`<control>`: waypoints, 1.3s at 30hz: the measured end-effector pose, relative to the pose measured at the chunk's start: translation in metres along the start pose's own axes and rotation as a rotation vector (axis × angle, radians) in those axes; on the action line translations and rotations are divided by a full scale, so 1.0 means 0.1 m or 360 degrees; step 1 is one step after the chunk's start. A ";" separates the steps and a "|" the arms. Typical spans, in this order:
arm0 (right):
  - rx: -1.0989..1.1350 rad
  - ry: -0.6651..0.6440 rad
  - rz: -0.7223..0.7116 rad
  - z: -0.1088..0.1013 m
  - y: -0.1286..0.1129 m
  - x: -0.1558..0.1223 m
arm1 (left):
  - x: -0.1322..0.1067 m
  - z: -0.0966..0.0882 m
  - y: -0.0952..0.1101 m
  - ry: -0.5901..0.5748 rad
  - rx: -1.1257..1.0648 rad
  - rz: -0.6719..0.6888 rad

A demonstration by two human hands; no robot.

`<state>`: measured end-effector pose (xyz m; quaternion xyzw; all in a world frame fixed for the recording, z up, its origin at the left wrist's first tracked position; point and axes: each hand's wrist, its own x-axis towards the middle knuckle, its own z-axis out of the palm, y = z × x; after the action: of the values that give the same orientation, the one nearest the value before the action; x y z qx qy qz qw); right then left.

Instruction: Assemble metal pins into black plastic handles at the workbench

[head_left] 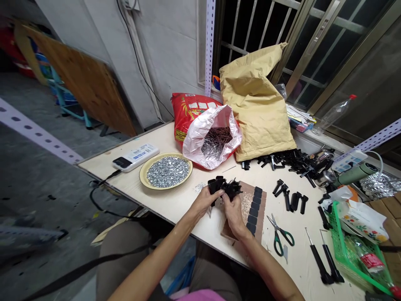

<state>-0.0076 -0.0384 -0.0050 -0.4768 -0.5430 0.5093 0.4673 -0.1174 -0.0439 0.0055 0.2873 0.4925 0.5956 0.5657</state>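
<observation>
Working at a clump of black plastic parts (224,187) held between the left hand (206,200) and the right hand (233,212), just above a brown cardboard sheet (260,200) on the pale wooden surface (175,200). Left grip curled around the near side of the clump, right grip pinching into it from the other side, both closed rather than spread; which single piece sits between the fingertips too hidden to tell, black on black at this angle. Step in hand, by the look of it: teasing the clump apart. Calling next for a narrower pinch on one piece rather than a hold on the whole bunch.

Along the cardboard, a row of black rectangular pads (253,209). To the right, green-handled scissors (280,234) and a short line of black parts (290,195), with a larger black heap (288,161) against a kraft paper sack (257,100). To the left, a yellow plate (142,175) of small silver parts (167,171), and behind it a white plastic bag (196,140) of nails (216,144).
</observation>
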 end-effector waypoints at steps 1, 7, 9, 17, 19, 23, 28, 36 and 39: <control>-0.0072 0.0023 -0.0064 0.00 -0.03 -0.01 | -0.02 0.01 0.01 0.0017 0.0050 0.0017; -0.0310 -0.0054 -0.0582 -0.05 -0.17 -0.05 | -0.09 0.06 0.08 -0.0050 0.0084 0.0116; -0.0326 -0.0048 -0.0637 -0.07 -0.21 -0.03 | -0.07 0.04 0.08 -0.0084 -0.0031 0.0112; -0.0026 0.0230 -0.0159 -0.18 -0.33 0.06 | -0.12 0.01 0.06 0.0472 0.0206 0.0283; -0.0015 0.0238 -0.0132 -0.20 -0.33 0.06 | -0.15 0.04 0.08 0.0420 0.0273 0.0339; 0.0083 0.0167 0.0055 -0.18 -0.23 0.08 | -0.11 0.05 0.10 0.0154 -0.0064 0.0191; 0.0205 0.0025 0.0471 -0.09 0.05 0.20 | 0.03 -0.07 -0.07 0.0213 -0.0128 -0.0250; -0.0316 -0.0074 0.0110 -0.24 0.27 0.11 | 0.15 -0.05 -0.22 0.0210 0.0154 -0.0261; -0.0743 -0.0237 -0.0359 -0.33 0.20 -0.02 | 0.16 -0.03 -0.20 0.0224 0.0225 -0.0206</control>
<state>0.0266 -0.0359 -0.0238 -0.4694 -0.7283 0.3486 0.3574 -0.1160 -0.0316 -0.0170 0.2515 0.5893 0.5405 0.5453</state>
